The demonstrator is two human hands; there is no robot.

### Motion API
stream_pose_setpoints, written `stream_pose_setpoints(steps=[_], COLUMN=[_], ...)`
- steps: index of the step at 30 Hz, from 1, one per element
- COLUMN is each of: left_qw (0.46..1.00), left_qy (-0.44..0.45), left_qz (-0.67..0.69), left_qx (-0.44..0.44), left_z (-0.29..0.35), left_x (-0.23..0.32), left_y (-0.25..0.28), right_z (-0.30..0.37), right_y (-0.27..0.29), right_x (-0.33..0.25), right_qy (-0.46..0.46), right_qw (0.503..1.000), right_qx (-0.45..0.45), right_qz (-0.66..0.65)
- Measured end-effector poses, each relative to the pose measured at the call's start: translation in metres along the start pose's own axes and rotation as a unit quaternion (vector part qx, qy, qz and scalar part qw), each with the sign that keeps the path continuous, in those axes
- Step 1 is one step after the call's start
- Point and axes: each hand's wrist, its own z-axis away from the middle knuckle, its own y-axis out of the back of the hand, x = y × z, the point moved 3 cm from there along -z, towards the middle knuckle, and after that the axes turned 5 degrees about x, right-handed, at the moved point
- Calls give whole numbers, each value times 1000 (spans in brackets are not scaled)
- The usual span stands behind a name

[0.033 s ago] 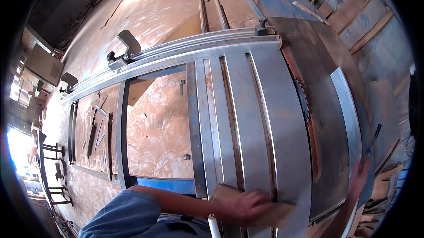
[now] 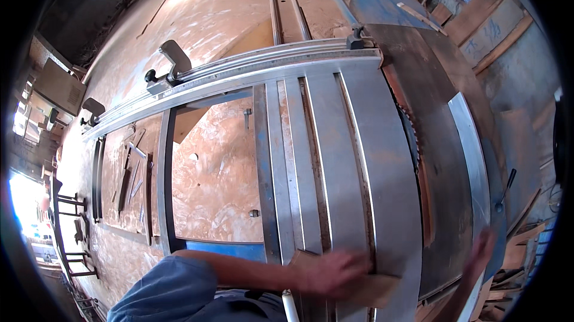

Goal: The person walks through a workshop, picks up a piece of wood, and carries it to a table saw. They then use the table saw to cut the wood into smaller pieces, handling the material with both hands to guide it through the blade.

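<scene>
My left hand (image 2: 335,271) lies over a brown wooden board (image 2: 379,291) at the near end of the grey metal sliding table (image 2: 391,220). Motion smears its fingers, so whether they grip the board or just rest on it is unclear. The board's middle is hidden beneath the hand. Over on the right, my right hand (image 2: 480,253) is beside the near end of a pale metal fence (image 2: 469,137); its fingers are blurred too. Between the two, farther away, a toothed circular saw blade (image 2: 411,137) rises from its slot.
A metal crosscut rail (image 2: 251,62) with flip stops spans the far side. Left of the slotted table is an open frame (image 2: 167,172). A black-handled lever (image 2: 508,184) stands right of the fence. Tools lie on the left (image 2: 134,172). A white rod (image 2: 290,305) is near my body.
My right hand has drawn slightly nearer along the fence. The left hand has shifted a little on the board and is more blurred. The board stays about where it was.
</scene>
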Motion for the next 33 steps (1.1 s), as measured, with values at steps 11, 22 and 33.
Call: stream_pose_setpoints(steps=[11,22,33], left_qw=[803,786,780], left_qy=[258,301,250], left_qz=[-493,-514,-564], left_qx=[213,165,105], left_z=[-77,-116,-95], left_x=[-246,-265,-320], left_y=[350,355,372], right_z=[356,391,373], right_y=[-17,-31,-23], right_x=[-101,-103,-107], right_qy=[-277,-121,-133], right_qw=[957,978,981], right_qx=[-50,35,11], right_qz=[-66,164,141])
